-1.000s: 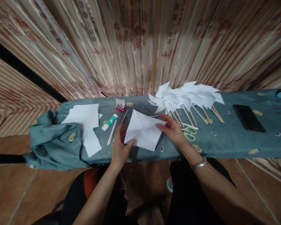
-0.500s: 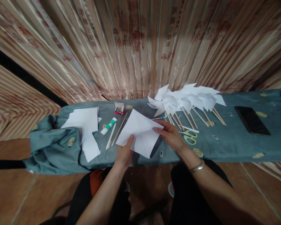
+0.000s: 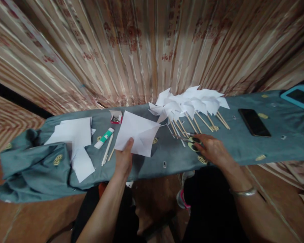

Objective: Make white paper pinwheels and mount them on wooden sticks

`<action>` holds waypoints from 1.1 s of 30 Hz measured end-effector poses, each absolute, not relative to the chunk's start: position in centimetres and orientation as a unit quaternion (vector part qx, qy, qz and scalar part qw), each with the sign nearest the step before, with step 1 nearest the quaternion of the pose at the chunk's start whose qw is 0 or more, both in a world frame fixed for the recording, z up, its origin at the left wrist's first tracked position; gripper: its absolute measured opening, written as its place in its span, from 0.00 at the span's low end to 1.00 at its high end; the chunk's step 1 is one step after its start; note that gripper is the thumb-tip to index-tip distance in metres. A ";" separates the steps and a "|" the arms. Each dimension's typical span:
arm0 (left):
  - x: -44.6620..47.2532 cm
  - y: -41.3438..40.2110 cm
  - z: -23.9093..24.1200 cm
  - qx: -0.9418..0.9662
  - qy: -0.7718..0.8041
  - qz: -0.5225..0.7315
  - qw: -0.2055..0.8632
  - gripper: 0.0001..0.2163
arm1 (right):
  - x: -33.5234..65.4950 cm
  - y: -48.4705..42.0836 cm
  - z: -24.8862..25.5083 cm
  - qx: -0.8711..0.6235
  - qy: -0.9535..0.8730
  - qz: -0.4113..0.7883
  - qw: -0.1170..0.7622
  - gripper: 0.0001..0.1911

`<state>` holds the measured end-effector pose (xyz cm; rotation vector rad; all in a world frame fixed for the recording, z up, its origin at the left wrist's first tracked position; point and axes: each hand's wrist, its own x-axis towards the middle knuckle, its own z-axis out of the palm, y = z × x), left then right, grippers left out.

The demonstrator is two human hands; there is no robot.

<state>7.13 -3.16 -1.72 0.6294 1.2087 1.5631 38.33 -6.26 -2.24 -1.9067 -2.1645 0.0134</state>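
Observation:
A creased square sheet of white paper is pinched in my left hand, the thumb lying on top near its lower left edge. On the right, my right hand has its fingers closed at the yellow-green handles of a pair of scissors. The scissor blades point left, beside thin paper strips. Just behind lie several white paper pinwheels on wooden sticks, overlapping in a row. To the left of the sheet are a green-and-white glue stick, a white pen and a small open box of metal pins.
White paper pieces are piled at the left, near the bunched grey-green cloth covering the narrow table. A black phone and a blue-framed device lie at the right. A pleated curtain hangs along the back edge.
My right hand has let go of the paper sheet and moved right to the scissors. My left hand keeps the sheet. The view has shifted to the right.

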 end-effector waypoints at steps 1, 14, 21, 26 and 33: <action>7.3 -3.1 -1.8 0.270 0.503 0.644 0.510 0.17 | 38.3 -6.5 -2.4 -0.649 -0.752 -0.002 0.117 0.17; 8.0 -2.3 -1.9 0.295 0.510 0.665 0.459 0.19 | 37.0 -7.5 -1.6 -0.647 -0.761 0.016 0.054 0.23; 6.6 -1.6 -1.7 0.300 0.535 0.679 0.405 0.19 | 35.2 -9.1 0.9 -0.599 -0.525 0.524 0.302 0.26; 5.8 -1.3 -0.7 0.288 0.521 0.704 0.388 0.22 | 27.7 -9.5 0.6 -0.483 -0.403 0.698 0.342 0.22; 5.0 -0.8 -0.5 0.278 0.506 0.718 0.389 0.25 | 22.9 -9.6 -0.6 -0.424 -0.529 0.678 0.284 0.23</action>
